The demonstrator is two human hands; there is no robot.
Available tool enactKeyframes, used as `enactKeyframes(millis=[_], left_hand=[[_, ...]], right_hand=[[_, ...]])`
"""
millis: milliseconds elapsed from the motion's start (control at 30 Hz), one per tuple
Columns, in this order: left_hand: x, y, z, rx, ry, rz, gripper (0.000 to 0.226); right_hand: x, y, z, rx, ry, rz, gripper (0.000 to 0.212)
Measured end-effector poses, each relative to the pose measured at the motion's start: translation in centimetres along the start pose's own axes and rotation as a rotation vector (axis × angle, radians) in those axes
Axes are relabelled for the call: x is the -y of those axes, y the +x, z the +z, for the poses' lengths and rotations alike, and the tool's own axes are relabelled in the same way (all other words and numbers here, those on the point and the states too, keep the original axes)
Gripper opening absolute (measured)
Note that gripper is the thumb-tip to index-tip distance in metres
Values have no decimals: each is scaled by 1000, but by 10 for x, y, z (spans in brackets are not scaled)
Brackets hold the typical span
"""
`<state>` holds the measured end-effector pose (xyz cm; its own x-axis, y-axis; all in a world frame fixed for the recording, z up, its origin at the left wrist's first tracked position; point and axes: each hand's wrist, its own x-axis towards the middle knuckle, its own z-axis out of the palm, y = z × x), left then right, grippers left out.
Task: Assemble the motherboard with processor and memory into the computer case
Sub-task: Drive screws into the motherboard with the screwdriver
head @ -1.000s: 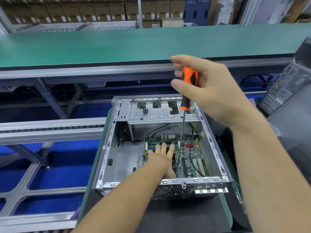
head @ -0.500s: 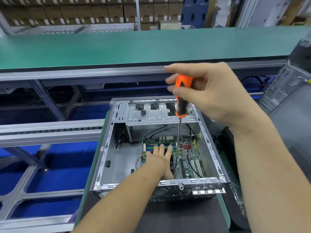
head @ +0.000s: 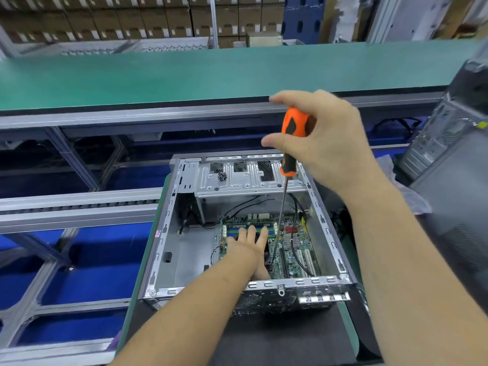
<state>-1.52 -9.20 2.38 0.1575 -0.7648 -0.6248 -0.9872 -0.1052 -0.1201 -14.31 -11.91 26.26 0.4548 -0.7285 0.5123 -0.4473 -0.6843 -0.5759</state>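
Observation:
An open metal computer case (head: 163, 233) lies on a dark mat in front of me. The green motherboard (head: 293, 249) sits in the case's right half, with memory sticks (head: 232, 231) in blue and green slots at its far side. My left hand (head: 248, 247) rests flat on the board with straight fingers and covers the processor area. My right hand (head: 322, 143) grips the orange and black handle of a long screwdriver (head: 293, 138) above the case. The shaft runs down to the board just right of my left hand.
A small heap of dark screws (head: 222, 176) lies on the drive cage (head: 250, 180) at the case's far end. Black cables (head: 295, 233) cross the board. A second computer case (head: 449, 159) stands at the right. A green conveyor belt (head: 184, 75) runs behind.
My right hand has turned on the screwdriver handle, so its fingers lie differently. The left hand stays flat on the board. The view has shifted slightly.

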Motion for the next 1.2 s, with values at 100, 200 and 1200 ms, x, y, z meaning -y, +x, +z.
enactKeyframes(millis=[100,200,1200], left_hand=[[0,0,-1,1,-6,6,117],[0,-1,0,-9,10,7,116],[1,0,1,-10,-11,6,116]], right_hand=[[3,-8,-2,236,344,-1,60],[7,-10,-8,263,450,-91,55],[0,-12,-15,337,436,-68,65]])
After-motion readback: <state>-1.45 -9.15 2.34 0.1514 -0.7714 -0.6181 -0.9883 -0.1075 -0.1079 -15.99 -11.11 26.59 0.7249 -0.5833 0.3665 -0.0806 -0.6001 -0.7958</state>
